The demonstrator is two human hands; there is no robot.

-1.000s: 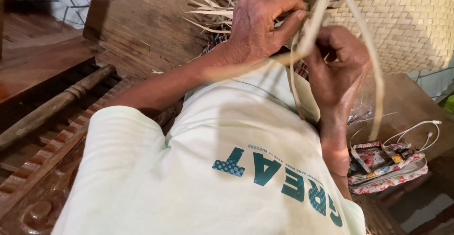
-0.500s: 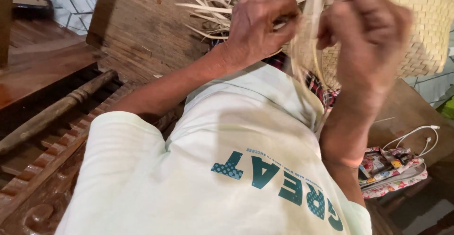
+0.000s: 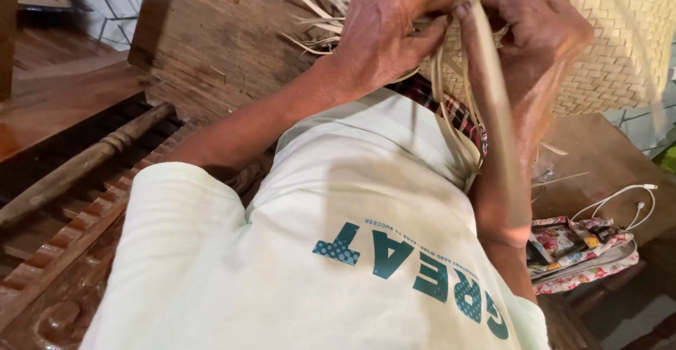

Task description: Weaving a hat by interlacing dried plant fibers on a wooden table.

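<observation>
we wear a pale mint short-sleeved t-shirt (image 3: pixel 296 251) with teal block lettering printed across the chest. below it shows a strip of red-and-dark plaid cloth (image 3: pixel 451 110). our forearms and both hands are bare.

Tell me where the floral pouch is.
In the head view, the floral pouch lies at the lower right on the wooden surface, beside the person's right forearm, with a white cable just above it.
</observation>
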